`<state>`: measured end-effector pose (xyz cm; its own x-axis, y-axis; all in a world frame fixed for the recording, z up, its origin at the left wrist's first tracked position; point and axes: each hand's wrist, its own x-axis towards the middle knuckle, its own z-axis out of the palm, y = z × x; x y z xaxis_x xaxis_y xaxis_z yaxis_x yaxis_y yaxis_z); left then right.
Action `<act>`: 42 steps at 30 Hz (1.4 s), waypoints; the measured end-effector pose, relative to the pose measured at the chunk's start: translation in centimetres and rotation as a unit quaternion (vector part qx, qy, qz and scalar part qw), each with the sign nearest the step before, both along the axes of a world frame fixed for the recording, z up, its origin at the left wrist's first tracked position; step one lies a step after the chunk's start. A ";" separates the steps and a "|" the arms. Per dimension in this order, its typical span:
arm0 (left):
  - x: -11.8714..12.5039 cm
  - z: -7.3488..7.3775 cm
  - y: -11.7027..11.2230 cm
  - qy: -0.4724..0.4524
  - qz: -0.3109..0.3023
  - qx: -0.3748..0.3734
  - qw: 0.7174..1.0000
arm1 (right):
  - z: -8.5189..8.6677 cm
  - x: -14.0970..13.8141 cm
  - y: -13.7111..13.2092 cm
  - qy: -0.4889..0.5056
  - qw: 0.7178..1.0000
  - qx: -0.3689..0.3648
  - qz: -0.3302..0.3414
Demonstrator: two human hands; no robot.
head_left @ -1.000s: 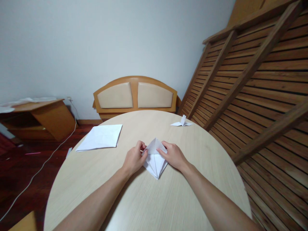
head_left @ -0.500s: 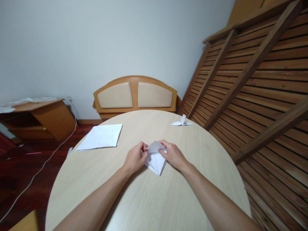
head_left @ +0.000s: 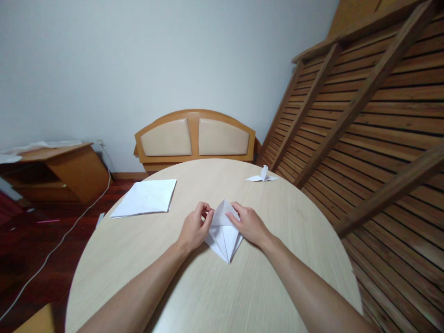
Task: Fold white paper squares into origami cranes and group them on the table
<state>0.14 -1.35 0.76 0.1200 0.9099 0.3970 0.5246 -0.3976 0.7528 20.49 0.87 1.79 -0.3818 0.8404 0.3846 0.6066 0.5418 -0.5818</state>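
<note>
A white folded sheet of paper (head_left: 225,238), kite-shaped with creases running to its near tip, lies between my hands on the round table. Its upper part stands up as a pointed flap. My left hand (head_left: 196,225) pinches the paper's left edge between thumb and curled fingers. On the other side, my right hand (head_left: 248,224) grips the right edge, thumb on the front face and fingers behind. The fingertips behind the flap are hidden.
A folded paper crane (head_left: 262,175) stands at the table's far right. A stack of white paper (head_left: 147,198) lies at the left rim of the pale round table (head_left: 194,296). Beyond are a headboard (head_left: 195,134) and a leaning slatted wooden frame (head_left: 364,111).
The folded paper's near tip has slid a little toward me and the kite shape shows wider. Its upper flap stands slightly taller. My hands have shifted only slightly.
</note>
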 end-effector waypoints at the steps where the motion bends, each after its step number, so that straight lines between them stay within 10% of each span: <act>1: 0.0 -0.1 0.0 0.006 -0.001 0.003 1.000 | 0.1 0.0 -0.1 0.003 1.000 -0.001 -0.001; 42: 0.9 0.6 -1.2 0.079 -0.043 0.029 0.996 | 0.2 -2.1 -0.6 0.261 0.965 0.001 -0.016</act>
